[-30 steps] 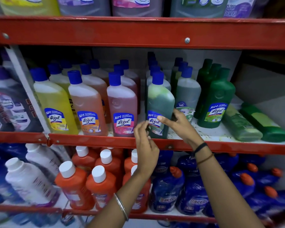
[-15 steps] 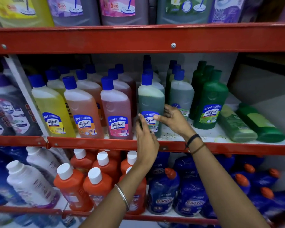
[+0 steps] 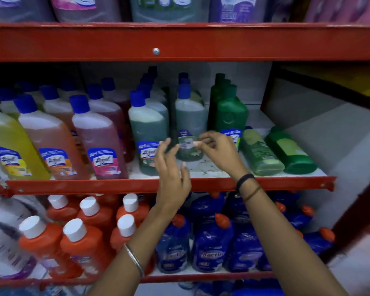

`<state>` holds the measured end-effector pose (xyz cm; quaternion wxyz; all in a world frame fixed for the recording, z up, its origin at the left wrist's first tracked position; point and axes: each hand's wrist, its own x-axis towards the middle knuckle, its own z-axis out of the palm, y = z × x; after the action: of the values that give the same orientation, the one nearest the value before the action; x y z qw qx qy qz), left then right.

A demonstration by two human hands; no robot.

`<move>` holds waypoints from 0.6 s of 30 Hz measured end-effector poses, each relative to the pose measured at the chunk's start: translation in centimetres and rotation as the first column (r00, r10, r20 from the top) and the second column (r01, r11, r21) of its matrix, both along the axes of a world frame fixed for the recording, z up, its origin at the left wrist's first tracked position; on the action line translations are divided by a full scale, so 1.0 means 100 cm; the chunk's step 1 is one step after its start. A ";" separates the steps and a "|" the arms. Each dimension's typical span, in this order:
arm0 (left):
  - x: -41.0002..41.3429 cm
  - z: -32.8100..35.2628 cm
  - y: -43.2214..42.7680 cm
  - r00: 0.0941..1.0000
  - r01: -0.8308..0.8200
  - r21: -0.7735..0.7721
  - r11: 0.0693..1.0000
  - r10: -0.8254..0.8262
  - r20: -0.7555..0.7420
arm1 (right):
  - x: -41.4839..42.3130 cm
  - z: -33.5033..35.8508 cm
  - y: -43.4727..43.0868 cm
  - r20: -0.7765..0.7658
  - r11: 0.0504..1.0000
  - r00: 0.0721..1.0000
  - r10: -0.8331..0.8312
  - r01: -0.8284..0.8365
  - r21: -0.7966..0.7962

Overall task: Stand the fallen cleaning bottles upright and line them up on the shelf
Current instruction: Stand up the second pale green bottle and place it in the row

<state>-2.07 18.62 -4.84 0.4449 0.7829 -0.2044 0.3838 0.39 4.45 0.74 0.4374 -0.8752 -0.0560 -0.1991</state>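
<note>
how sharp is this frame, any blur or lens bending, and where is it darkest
Head view: soft overall, with motion blur strongest at the lower left, where the white-capped orange bottles smear; the left hand looks blurred too. Wide-angle bending tilts the yellow blue-capped bottle and bows the red metal shelf rail. Darkest at the back of the middle shelf, behind the dark green upright bottles.
</note>
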 end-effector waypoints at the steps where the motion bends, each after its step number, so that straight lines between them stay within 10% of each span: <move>1: -0.002 0.004 -0.019 0.996 0.084 0.029 0.996 -0.084 0.010 | -0.003 -0.001 -0.024 0.008 0.997 0.997 -0.076 0.076 -0.005; 6: 0.004 0.016 -0.112 0.898 0.363 0.062 0.930 -0.331 -0.288 | -0.014 -0.008 -0.124 -0.022 0.880 0.892 -0.451 0.440 -0.178; 14: 0.033 0.027 -0.190 0.659 0.317 0.165 0.934 -0.091 -0.747 | 0.004 -0.016 -0.153 -0.253 0.834 0.849 -0.463 0.322 -0.448; 18: 0.043 0.031 -0.204 0.462 0.217 -0.123 0.968 -0.213 -0.861 | 0.018 -0.007 -0.149 -0.309 0.825 0.800 -0.514 0.363 -0.434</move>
<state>2.27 -1.81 -1.75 0.5300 0.8376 -0.0503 -0.1221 2.18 -10.44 0.01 0.2153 -0.9490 0.2104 -0.0936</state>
